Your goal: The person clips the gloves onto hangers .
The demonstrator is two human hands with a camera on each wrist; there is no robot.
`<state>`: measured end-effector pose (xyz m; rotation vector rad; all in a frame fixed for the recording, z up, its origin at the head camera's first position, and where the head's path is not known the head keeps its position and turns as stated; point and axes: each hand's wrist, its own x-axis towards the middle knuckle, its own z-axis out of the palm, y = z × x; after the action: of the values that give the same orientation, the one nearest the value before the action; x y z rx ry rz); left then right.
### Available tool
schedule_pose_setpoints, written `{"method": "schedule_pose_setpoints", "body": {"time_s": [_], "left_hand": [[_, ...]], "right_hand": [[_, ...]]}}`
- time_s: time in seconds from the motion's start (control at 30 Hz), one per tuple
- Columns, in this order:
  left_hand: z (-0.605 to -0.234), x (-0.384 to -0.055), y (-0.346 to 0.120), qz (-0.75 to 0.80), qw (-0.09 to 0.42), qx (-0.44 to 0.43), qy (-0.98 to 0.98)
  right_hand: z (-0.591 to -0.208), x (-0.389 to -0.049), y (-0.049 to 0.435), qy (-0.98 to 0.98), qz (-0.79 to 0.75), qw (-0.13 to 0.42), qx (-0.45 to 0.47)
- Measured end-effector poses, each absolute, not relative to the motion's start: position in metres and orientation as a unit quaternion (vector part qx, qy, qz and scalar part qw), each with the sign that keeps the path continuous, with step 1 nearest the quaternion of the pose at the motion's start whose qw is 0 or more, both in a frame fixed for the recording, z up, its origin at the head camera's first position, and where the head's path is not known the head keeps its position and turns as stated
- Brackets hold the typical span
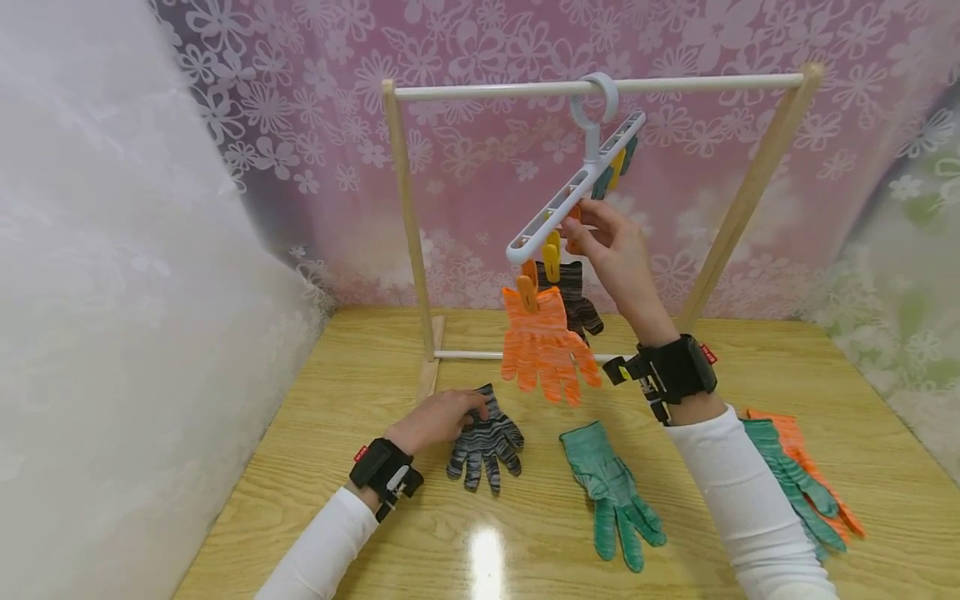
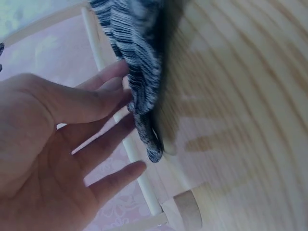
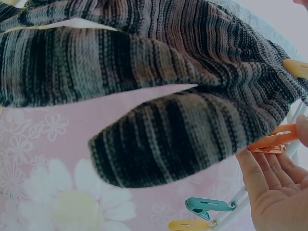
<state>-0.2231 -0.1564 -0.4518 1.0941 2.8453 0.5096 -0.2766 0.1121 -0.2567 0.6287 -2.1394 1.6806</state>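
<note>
With thumb and fingertips my left hand [image 1: 435, 422] pinches the cuff end of a black-and-grey striped glove [image 1: 491, 446] lying on the table. My right hand [image 1: 621, 262] is raised to a pale hanger [image 1: 551, 218], pinching an orange clothespin [image 3: 276, 138] under its bar. Nearer the hanger's front end, another orange clothespin [image 1: 527, 292] grips an orange glove [image 1: 542, 346]. Behind that, a yellow clothespin [image 1: 552, 257] holds a dark striped glove [image 1: 577, 296], partly hidden in the head view but large in the right wrist view.
The hanger hooks over the white rod [image 1: 697, 84] of a wooden stand [image 1: 408, 217]. Green [image 1: 630, 154] and yellow clothespins hang at its far end. One green glove [image 1: 611, 483] lies mid-table; another green glove [image 1: 787, 471] overlaps an orange glove [image 1: 798, 442] at right.
</note>
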Motion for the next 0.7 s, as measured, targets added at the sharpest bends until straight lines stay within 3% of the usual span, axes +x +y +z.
{"method": "schedule_pose_setpoints", "body": {"time_s": [0.27, 0.37, 0.57, 0.7], "left_hand": [[-0.439, -0.232, -0.153, 0.159, -0.119, 0.295, 0.935], [-0.434, -0.233, -0.154, 0.168, -0.152, 0.253, 0.941], [-0.444, -0.232, -0.16, 0.148, -0.153, 0.2, 0.956], [-0.452, -0.233, -0.163, 0.135, -0.117, 0.173, 0.969]], "right_hand": [[-0.257, -0.276, 0.115, -0.747, 0.602, 0.169, 0.225], [-0.258, -0.276, 0.116, -0.748, 0.599, 0.17, 0.228], [-0.259, -0.277, 0.117, -0.754, 0.591, 0.17, 0.229], [-0.258, -0.278, 0.118, -0.751, 0.593, 0.174, 0.232]]}}
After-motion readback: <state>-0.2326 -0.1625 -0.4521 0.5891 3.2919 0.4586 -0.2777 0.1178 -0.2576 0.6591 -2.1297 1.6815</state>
